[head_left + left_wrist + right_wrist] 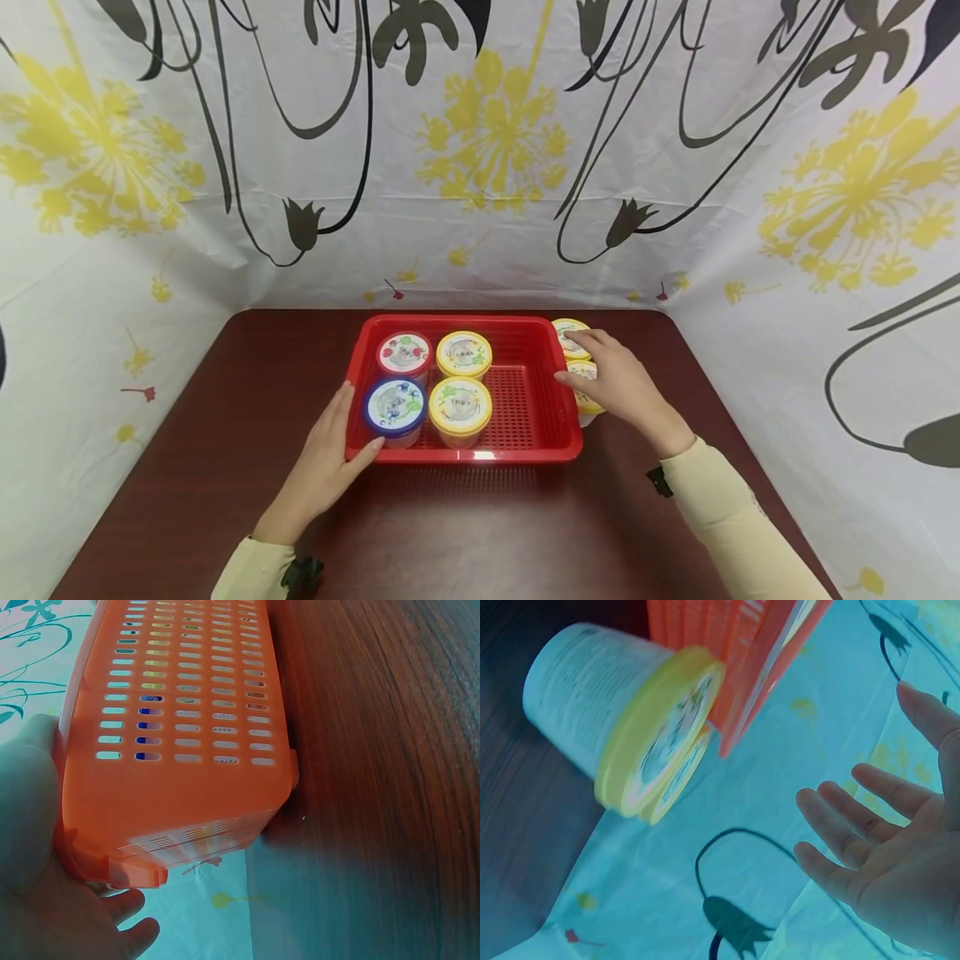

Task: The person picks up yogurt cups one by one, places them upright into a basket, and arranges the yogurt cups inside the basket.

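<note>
A red plastic basket point(480, 457) holds a blue-lidded tub point(395, 404), a red-lidded tub point(405, 354) and two yellow-lidded tubs point(461, 406). My left hand point(318, 462) grips the basket's near left corner, thumb over the front rim and fingers along the left side. Just right of the basket, two more yellow-lidded tubs point(656, 735) stand one behind the other on the table. My right hand point(618, 387) hovers over them with spread fingers. In the right wrist view, that hand point(900, 855) is apart from the tubs and holds nothing.
The dark wooden table point(225, 467) carries the basket and tubs toward its back edge. A white patterned cloth point(480, 250) hangs behind the table and along both sides. Inside the basket, the right part point(513, 408) shows bare slotted floor.
</note>
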Available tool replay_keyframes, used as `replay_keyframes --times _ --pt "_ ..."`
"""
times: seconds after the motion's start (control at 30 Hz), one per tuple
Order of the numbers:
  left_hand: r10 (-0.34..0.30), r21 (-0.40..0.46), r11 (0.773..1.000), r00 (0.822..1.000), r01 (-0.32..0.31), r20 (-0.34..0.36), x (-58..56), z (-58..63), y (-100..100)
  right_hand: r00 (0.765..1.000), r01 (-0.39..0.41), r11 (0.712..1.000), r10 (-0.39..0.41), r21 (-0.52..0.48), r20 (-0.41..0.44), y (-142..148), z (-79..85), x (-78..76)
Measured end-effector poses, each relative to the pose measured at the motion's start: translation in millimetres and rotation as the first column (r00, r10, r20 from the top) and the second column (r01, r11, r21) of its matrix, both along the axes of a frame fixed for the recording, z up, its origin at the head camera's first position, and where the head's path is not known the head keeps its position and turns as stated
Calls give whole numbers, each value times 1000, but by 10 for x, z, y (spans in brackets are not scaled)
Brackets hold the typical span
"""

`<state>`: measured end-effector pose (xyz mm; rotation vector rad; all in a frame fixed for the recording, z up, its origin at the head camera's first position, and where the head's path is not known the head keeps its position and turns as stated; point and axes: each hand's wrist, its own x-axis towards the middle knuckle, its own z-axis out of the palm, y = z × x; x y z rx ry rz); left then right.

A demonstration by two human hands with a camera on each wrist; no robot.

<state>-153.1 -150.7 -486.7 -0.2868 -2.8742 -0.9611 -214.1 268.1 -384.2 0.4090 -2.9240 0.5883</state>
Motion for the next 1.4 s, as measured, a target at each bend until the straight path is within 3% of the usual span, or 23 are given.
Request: replay_keyframes --times 0.23,0.37,0.8,1.03,1.4 --pt "1 0 1000 1000 -1 -6 -3 -6 -3 999 25 1000 -25 12 20 222 -35 3" --pt "-2 -5 1000 1000 2 0 -10 -2 -3 996 36 999 -38 38 76 319 -90 4" --pt "1 -9 1000 1000 -1 13 -4 8 0 992 3 1000 -6 25 127 474 -459 -3" --pt "1 -10 1000 1000 -1 16 -6 8 -2 994 20 1000 -21 16 106 492 -613 1" --pt "2 -4 1000 1000 -1 14 -2 5 -11 998 43 999 -43 -13 53 488 -692 3"
